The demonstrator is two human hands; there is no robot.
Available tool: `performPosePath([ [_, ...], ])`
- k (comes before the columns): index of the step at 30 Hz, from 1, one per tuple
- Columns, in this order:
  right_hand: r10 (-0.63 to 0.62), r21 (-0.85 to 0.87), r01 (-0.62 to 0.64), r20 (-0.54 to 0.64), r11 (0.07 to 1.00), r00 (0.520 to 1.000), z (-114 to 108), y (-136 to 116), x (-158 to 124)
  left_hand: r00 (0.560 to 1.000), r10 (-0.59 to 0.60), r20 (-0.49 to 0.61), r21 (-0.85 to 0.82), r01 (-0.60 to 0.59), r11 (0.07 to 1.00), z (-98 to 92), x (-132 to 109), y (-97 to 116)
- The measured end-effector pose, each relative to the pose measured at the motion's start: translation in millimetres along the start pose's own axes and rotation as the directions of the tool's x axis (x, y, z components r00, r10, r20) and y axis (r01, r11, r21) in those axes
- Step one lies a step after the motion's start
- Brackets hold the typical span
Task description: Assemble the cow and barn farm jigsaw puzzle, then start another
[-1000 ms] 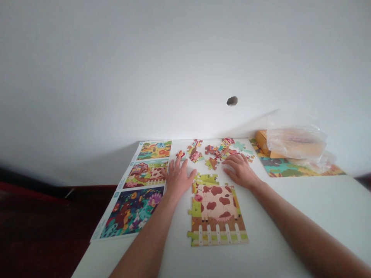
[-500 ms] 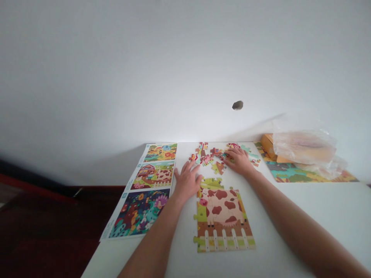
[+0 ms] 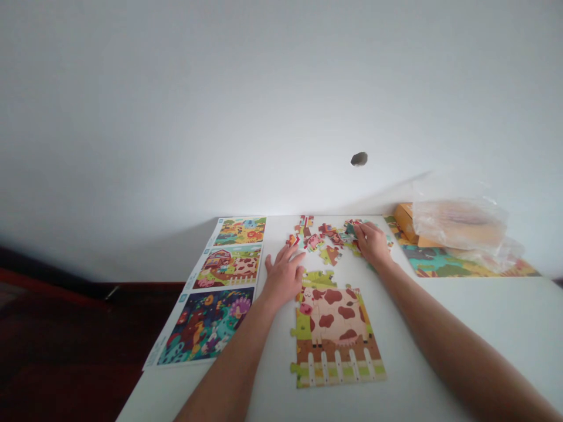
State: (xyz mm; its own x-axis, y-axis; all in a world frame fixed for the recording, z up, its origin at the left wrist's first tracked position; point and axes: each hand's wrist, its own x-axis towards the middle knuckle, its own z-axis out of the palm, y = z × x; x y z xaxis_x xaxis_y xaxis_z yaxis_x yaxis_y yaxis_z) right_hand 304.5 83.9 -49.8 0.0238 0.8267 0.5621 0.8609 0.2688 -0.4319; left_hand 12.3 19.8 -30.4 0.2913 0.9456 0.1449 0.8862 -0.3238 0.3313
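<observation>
A partly built cow puzzle [image 3: 335, 331] lies on the white table [image 3: 461, 316] in front of me. My left hand [image 3: 285, 273] rests flat beside its top left corner, fingers spread and holding nothing. Loose puzzle pieces [image 3: 323, 233] are scattered at the far edge of the table. My right hand [image 3: 372, 241] lies over the right part of that pile, fingers curled down onto the pieces; whether it holds one is hidden.
A sheet with three reference pictures [image 3: 216, 288] lies at the left, reaching the table's left edge. At the right, a finished puzzle [image 3: 444, 262] carries an orange box [image 3: 407, 221] and a crumpled clear plastic bag [image 3: 461, 225]. The wall stands directly behind.
My right hand has moved away from the cow puzzle to the far pile of loose pieces and then a little right. My left hand has stayed beside the puzzle's top left corner.
</observation>
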Motion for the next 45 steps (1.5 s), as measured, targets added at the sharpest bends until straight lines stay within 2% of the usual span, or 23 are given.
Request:
performPosePath([
  [5, 0.001, 0.011, 0.000, -0.112, 1.000, 0.994, -0.9, 0.8, -0.1, 1.000, -0.014, 0.010, 0.004, 0.014, 1.000, -2.1, -0.2, 2.5],
  [9, -0.030, -0.122, 0.016, -0.115, 0.992, 0.993, -6.0, -8.4, 0.7, 1.000, -0.011, 0.010, 0.002, 0.011, 1.000, -1.7, -0.2, 1.7],
  [12, -0.030, -0.232, 0.032, 0.009, 0.972, 0.999, -7.8, -16.0, -1.0, 1.000, -0.004, 0.006, -0.002, 0.004, 1.000, 1.0, 0.1, -0.9],
  [14, -0.069, -0.243, 0.101, 0.134, 0.965, 0.988, -6.7, -21.0, -3.3, 1.000, -0.005, 0.004, -0.005, 0.005, 1.000, 2.5, 0.4, -2.4],
  [16, -0.132, -0.207, 0.190, 0.265, 0.960, 0.955, -4.2, -26.7, -6.1, 1.000, -0.006, 0.004, -0.008, 0.006, 1.000, 2.6, 0.5, -2.7],
  [19, -0.227, -0.104, 0.295, 0.420, 0.950, 0.878, -0.9, -36.9, -10.1, 1.000, -0.006, 0.005, -0.012, 0.006, 1.000, 0.6, 0.1, -1.2],
  [22, -0.290, -0.023, 0.337, 0.456, 0.941, 0.841, 0.3, -45.7, -12.6, 1.000, 0.007, 0.004, -0.012, -0.007, 1.000, -1.1, -0.3, 1.0],
  [24, -0.286, -0.012, 0.324, 0.440, 0.946, 0.851, 1.0, -48.2, -13.1, 1.000, 0.014, 0.004, -0.013, -0.014, 1.000, -0.6, -0.2, 1.5],
  [30, -0.196, -0.052, 0.226, 0.337, 0.973, 0.921, 8.7, -38.0, -11.4, 0.996, 0.073, 0.049, -0.024, -0.071, 0.997, 4.9, -0.5, -1.7],
  [34, -0.194, 0.032, 0.192, 0.241, 0.981, 0.951, 14.0, -28.6, -9.4, 0.985, 0.141, 0.095, -0.052, -0.136, 0.989, 4.1, -2.2, -2.8],
  [38, -0.136, 0.165, 0.114, 0.131, 0.980, 0.982, 15.7, -24.1, -8.8, 0.976, 0.175, 0.128, -0.099, -0.163, 0.982, 0.9, -3.0, -1.7],
  [42, -0.051, 0.163, 0.022, 0.176, 0.986, 0.983, 13.5, -25.8, -8.9, 0.971, 0.189, 0.146, -0.124, -0.171, 0.977, -0.8, -2.7, -1.1],
  [45, -0.137, 0.171, 0.096, 0.247, 0.981, 0.959, 8.1, -28.4, -7.9, 0.970, 0.196, 0.145, -0.131, -0.178, 0.975, -1.1, -2.6, -1.0],
])
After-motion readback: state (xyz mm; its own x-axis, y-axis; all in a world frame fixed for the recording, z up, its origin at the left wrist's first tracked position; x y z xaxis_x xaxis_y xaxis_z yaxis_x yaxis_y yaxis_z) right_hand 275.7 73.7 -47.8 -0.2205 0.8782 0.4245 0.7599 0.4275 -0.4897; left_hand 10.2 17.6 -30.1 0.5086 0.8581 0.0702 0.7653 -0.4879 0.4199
